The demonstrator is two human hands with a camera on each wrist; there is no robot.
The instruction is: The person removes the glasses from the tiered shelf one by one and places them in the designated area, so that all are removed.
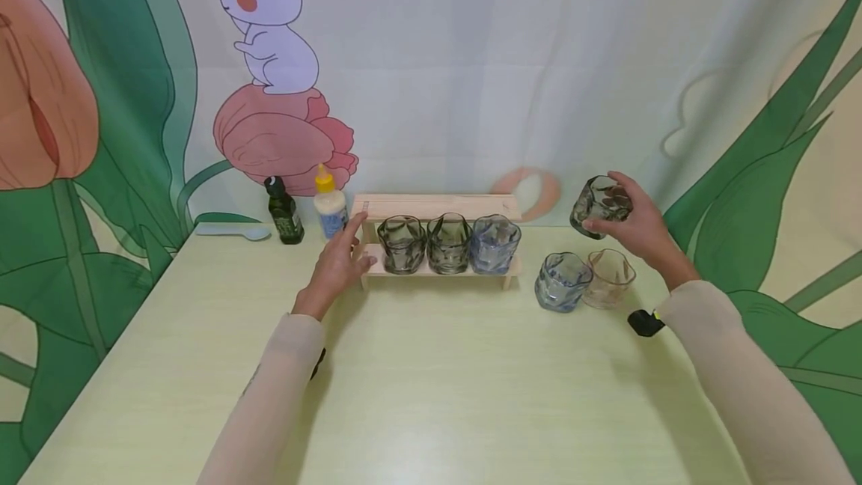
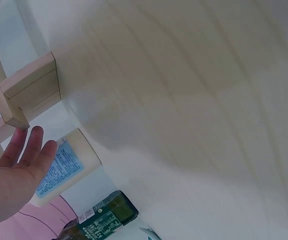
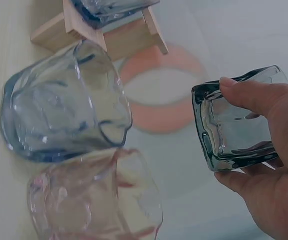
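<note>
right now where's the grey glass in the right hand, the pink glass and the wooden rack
grey glass [image 1: 599,204], head view, its side wall beside the fingers
pink glass [image 1: 609,278], head view, middle of its body
wooden rack [image 1: 438,206], head view, top shelf board

Left hand [image 1: 337,264] at 10 o'clock of table centre, forearm extended, fingers straight and relaxed, palm down, holding nothing. Right hand [image 1: 636,227] at 2 o'clock, raised, fingers [image 3: 243,95] and thumb curled in a grip, forearm angled inward.
</note>
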